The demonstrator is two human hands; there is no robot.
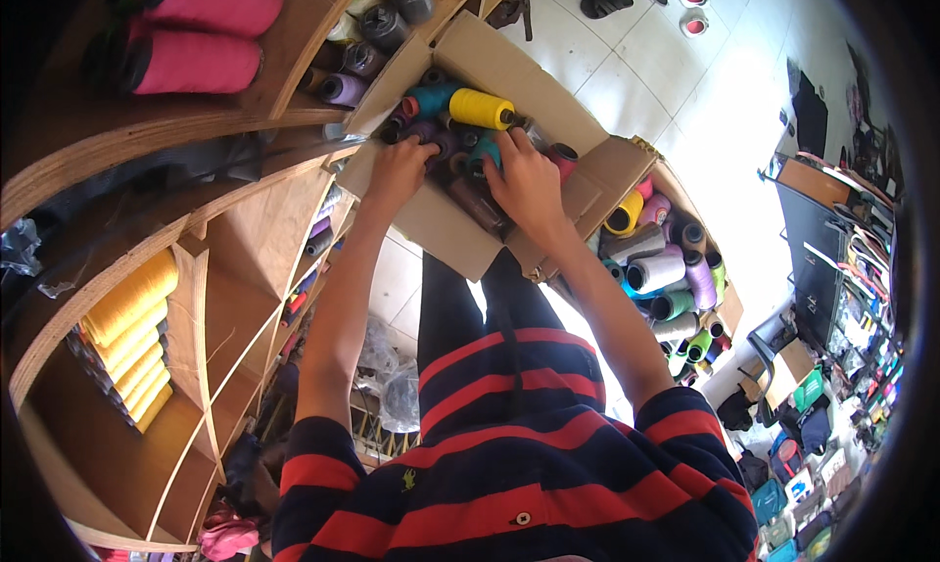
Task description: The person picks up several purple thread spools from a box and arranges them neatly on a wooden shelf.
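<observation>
An open cardboard box (450, 224) in front of me holds several thread spools. On top lies a yellow spool (478, 108), with a teal spool (431, 98) beside it. My left hand (399, 168) reaches over the box's left wall, its fingers bent against dark purple spools (446, 143); what they hold is partly hidden. Over the right side, my right hand (529, 178) has thumb and fingers around a teal-green spool (482, 151). A dark brown spool (477, 205) lies below it, and a red one (562, 159) sits near the right flap.
A second box (676, 185) at right is full of coloured spools. Wooden shelving (245, 254) stands close on the left, with pink spools (201, 61) above and yellow spools (127, 337) lower down. Shoes (693, 12) lie on the tiled floor at the back.
</observation>
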